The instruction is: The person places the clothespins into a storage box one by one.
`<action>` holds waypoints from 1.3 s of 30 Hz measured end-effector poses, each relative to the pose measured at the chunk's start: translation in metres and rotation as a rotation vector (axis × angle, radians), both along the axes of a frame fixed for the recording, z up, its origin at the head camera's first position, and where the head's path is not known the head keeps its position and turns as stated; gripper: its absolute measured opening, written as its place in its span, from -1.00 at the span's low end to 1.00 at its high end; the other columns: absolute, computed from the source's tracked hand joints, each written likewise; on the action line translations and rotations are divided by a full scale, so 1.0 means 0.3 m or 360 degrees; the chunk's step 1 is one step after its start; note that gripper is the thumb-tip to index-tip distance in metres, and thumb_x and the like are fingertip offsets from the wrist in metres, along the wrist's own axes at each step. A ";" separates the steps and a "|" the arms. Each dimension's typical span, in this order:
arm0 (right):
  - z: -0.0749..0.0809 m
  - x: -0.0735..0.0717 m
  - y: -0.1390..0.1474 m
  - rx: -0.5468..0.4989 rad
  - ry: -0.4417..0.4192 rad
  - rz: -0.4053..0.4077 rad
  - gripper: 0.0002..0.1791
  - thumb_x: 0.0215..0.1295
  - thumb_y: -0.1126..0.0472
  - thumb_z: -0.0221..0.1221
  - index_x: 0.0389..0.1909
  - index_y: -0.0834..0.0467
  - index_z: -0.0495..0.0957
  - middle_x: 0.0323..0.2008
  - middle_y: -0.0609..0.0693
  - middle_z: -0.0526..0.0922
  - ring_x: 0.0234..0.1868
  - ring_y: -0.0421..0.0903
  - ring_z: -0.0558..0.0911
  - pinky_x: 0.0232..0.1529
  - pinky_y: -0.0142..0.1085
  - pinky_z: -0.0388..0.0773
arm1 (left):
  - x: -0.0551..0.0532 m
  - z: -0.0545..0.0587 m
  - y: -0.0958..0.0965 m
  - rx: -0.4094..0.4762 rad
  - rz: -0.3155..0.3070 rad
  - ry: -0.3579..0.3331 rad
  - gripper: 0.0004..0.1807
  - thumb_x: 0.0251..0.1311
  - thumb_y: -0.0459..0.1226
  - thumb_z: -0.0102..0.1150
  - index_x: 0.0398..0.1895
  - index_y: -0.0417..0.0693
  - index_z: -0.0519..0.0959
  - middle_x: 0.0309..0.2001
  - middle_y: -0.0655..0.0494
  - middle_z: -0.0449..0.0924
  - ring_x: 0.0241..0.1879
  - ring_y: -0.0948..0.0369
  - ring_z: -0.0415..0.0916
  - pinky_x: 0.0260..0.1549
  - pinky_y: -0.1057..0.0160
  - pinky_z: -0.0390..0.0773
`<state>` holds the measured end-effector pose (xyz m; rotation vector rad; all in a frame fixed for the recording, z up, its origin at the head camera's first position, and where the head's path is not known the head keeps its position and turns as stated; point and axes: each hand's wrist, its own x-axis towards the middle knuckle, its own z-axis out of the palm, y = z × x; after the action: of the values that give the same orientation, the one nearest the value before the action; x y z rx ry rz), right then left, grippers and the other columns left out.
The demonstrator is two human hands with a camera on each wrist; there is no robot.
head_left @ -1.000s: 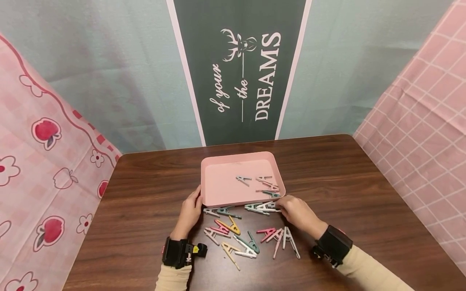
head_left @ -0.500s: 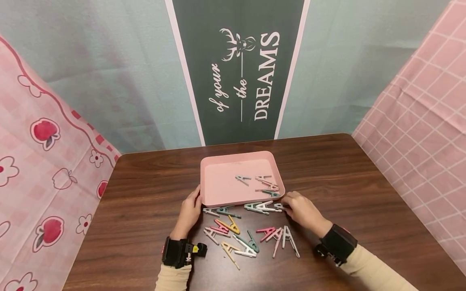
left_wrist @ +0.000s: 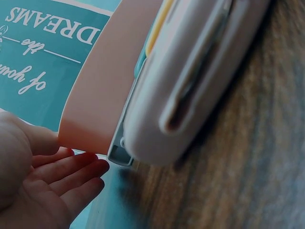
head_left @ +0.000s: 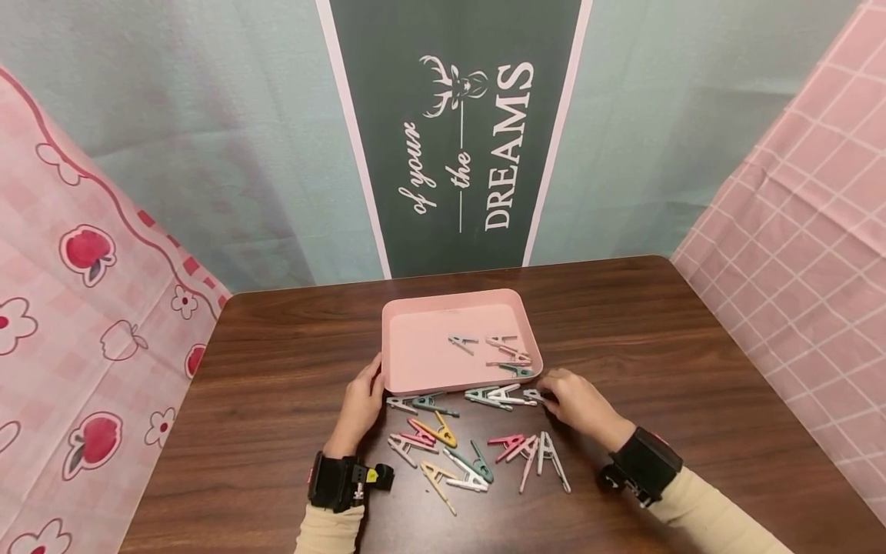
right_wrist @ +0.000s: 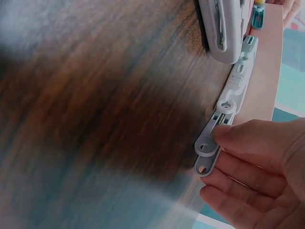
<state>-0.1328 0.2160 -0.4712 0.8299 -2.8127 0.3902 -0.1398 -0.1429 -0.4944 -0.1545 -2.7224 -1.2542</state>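
In the head view a shallow pink tray (head_left: 422, 346) lies on the table with several small clothespins (head_left: 462, 342) inside, towards its right. My left hand (head_left: 361, 400) rests at the tray's front left corner. Its thumb touches the tray wall (left_wrist: 90, 90) in the left wrist view, the other fingers nearly straight. Just off the tray's front right corner, my right hand (head_left: 581, 402) pinches a grey clothespin (right_wrist: 208, 143) between thumb and fingers; part of it is hidden by the hand. Beside that, a white clothespin (head_left: 508, 395) and a pale green one (head_left: 484, 397) lie along the tray's front.
Several more clothespins lie before the tray: a yellow one (head_left: 444, 432), a dark green one (head_left: 477, 462), a bright pink one (head_left: 507, 442) and a grey one (head_left: 551, 462) among them. Bare wooden table (head_left: 277, 369) extends to both sides. A curtain (head_left: 242, 154) hangs behind.
My right hand has shifted slightly to the right, and more of the grey clothespin at its fingertips shows. The left hand and the tray have stayed in place.
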 end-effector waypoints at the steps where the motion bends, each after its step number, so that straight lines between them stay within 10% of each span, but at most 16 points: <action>1: 0.000 0.001 0.001 0.0000 0.0002 0.0001 -0.80 -0.15 0.45 0.40 -0.44 0.24 0.64 -0.47 0.00 0.65 -0.39 -0.10 0.61 -0.37 -0.22 0.62 | 0.000 -0.001 0.000 -0.0005 -0.0003 0.0008 -0.55 0.36 -0.46 -0.06 0.29 -0.43 0.33 0.24 -0.41 0.43 0.25 -0.23 0.42 0.25 -0.15 0.43; 21: 0.101 0.030 0.003 -0.0009 0.0157 0.0101 -0.75 -0.22 0.45 0.43 -0.45 0.20 0.63 -0.46 -0.03 0.62 -0.38 -0.11 0.63 -0.39 -0.27 0.63 | 0.005 0.003 -0.002 0.0012 -0.0003 -0.0046 -0.53 0.38 -0.41 -0.07 0.32 -0.41 0.30 0.28 -0.39 0.39 0.29 -0.20 0.39 0.28 -0.14 0.40; 39: 0.145 -0.060 -0.059 -0.0071 0.0079 0.0197 -0.79 -0.11 0.46 0.38 -0.39 0.26 0.65 -0.41 0.05 0.68 -0.34 -0.08 0.67 -0.34 -0.29 0.67 | 0.003 0.005 -0.001 0.0004 0.0002 -0.0017 -0.54 0.37 -0.42 -0.06 0.31 -0.41 0.32 0.26 -0.39 0.41 0.27 -0.20 0.41 0.26 -0.13 0.42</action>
<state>-0.1508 0.1984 -0.4279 0.9930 -2.7054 0.4425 -0.1391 -0.1432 -0.4930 -0.1460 -2.7295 -1.2622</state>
